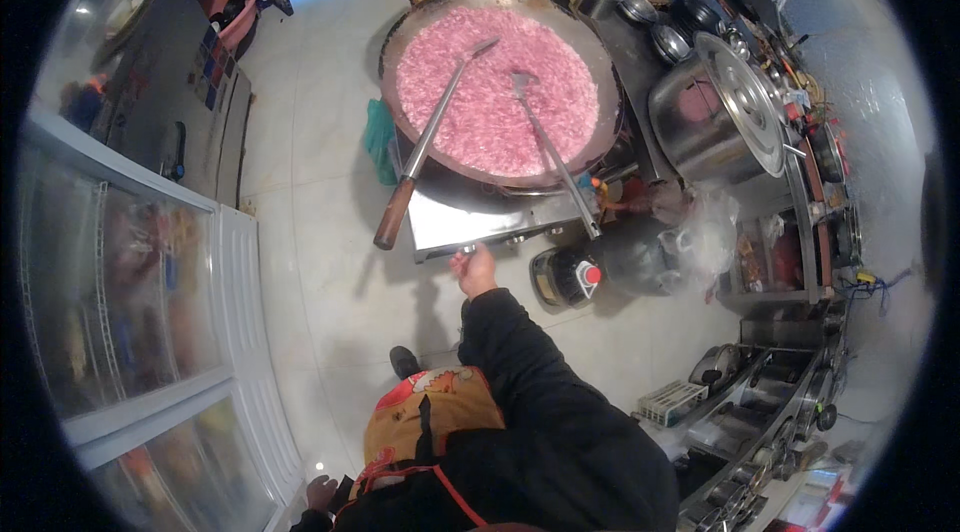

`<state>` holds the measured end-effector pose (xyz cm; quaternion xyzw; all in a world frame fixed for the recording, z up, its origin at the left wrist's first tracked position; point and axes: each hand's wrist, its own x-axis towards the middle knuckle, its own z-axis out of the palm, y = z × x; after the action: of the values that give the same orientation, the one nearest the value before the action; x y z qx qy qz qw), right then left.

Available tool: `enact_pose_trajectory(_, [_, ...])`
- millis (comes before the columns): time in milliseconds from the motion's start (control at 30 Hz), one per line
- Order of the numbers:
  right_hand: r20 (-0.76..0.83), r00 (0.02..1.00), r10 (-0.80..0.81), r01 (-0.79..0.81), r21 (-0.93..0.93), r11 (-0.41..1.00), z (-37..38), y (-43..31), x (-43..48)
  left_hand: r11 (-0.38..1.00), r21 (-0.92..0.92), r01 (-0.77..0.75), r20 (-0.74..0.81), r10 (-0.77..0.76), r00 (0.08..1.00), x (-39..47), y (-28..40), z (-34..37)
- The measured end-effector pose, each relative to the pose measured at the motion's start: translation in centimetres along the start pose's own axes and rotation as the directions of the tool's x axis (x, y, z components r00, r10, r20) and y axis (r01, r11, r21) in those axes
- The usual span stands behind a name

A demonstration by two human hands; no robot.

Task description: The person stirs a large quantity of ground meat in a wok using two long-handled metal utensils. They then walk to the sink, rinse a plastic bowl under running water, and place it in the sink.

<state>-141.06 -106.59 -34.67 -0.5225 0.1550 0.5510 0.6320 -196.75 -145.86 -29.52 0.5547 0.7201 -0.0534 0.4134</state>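
My right hand reaches to the front of a metal stove, its fingers on a control knob. On the stove sits a large wok full of pink, finely chopped food, perhaps minced meat. A wooden-handled spatula rests across the wok's near rim, its blade on the food. To its right leans an all-metal spatula. My left hand hangs low by my side, dim and partly cut off; a dark shape beside it cannot be made out.
A large oil bottle with a red cap stands right of the stove. Beyond are a dark gas cylinder and a tall lidded steel pot. A glass-door cabinet lines the left. Pans crowd the right-hand counter.
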Motion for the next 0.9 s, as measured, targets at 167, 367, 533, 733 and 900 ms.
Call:
enact_pose_trajectory(167, [0.111,0.755,-0.647,0.530,-0.683,0.502,-0.7,1.6,-0.1,0.896,0.320,-0.308,0.305,0.210,0.929,1.3,-0.7,-1.7])
enact_pose_trajectory(367, [0.402,0.406,-0.821,0.597,-0.796,-0.095,-1.7,1.9,-1.5,0.715,-0.564,0.414,0.280,-0.306,0.910,2.0,8.5,-2.5])
enact_pose_trajectory(533, [-0.105,0.973,-0.204,0.167,-0.286,0.944,-3.7,-3.0,-2.1,0.911,-0.310,0.272,0.256,-0.195,0.947,2.8,10.1,0.3])
enact_pose_trajectory(733, [-0.064,0.997,-0.029,0.013,-0.231,0.973,-3.9,-9.6,1.7,0.948,-0.283,0.147,0.235,-0.080,0.969,2.2,16.1,7.6])
enact_pose_trajectory(900, [-0.224,0.941,-0.253,0.165,-0.351,0.922,-2.5,-7.9,2.7,0.991,-0.016,0.131,0.223,-0.124,0.967,1.9,17.8,13.9])
